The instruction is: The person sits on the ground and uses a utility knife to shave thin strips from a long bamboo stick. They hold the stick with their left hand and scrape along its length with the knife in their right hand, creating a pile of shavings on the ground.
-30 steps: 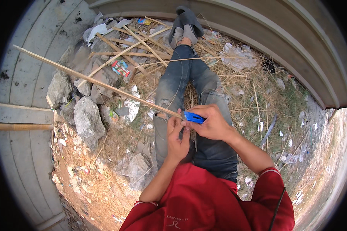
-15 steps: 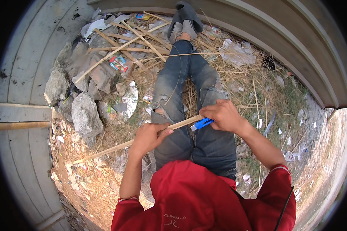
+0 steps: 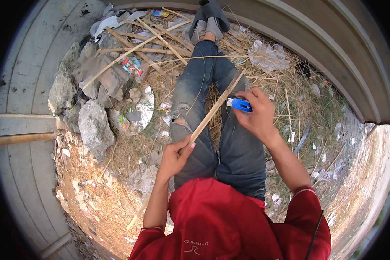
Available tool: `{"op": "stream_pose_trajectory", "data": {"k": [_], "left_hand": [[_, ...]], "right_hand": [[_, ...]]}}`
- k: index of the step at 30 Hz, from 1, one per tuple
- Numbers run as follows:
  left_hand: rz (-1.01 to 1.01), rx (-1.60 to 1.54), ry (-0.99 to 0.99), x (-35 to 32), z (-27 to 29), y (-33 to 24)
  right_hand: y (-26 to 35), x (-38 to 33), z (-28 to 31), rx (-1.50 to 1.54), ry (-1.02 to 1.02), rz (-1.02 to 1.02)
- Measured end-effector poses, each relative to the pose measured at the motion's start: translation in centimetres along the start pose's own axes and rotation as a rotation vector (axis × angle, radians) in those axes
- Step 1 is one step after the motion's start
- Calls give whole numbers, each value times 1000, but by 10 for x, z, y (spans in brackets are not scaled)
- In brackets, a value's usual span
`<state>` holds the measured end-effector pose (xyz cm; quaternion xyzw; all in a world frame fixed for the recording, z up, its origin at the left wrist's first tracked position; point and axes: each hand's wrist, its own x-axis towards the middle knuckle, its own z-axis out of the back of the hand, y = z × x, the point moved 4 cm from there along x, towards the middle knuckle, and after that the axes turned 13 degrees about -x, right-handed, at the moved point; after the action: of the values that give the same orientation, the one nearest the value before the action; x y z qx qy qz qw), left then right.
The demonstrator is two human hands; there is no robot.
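Beyond the left hand (image 3: pixel 174 159), by which it was clamped, the strip (image 3: pixel 213 112) had been swung forward and released by the right hand (image 3: pixel 259 115), held apart, curled around the cutter (image 3: pixel 241 105).

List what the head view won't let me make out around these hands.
In the head view:
Wooden strip: middle hidden by the left hand and left forearm.
Blue cutter: rear end covered by the right hand.
Colourful packet: print too small.

The cutter (image 3: pixel 241 104) is blue, the strip (image 3: pixel 216 107) pale tan, the shirt (image 3: pixel 234 212) red (its sleeves (image 3: pixel 303 212) edged white).
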<state>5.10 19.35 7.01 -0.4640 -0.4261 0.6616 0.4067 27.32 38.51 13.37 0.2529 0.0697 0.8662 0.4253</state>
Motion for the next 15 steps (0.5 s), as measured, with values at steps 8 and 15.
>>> {"op": "stream_pose_trajectory", "data": {"k": [8, 15], "left_hand": [[-75, -130, -99, 11, -18, 4], [-3, -73, -117, -5, -13, 7]], "right_hand": [[51, -56, -46, 208, 510, -106], [9, -34, -65, 22, 433, -198]]}}
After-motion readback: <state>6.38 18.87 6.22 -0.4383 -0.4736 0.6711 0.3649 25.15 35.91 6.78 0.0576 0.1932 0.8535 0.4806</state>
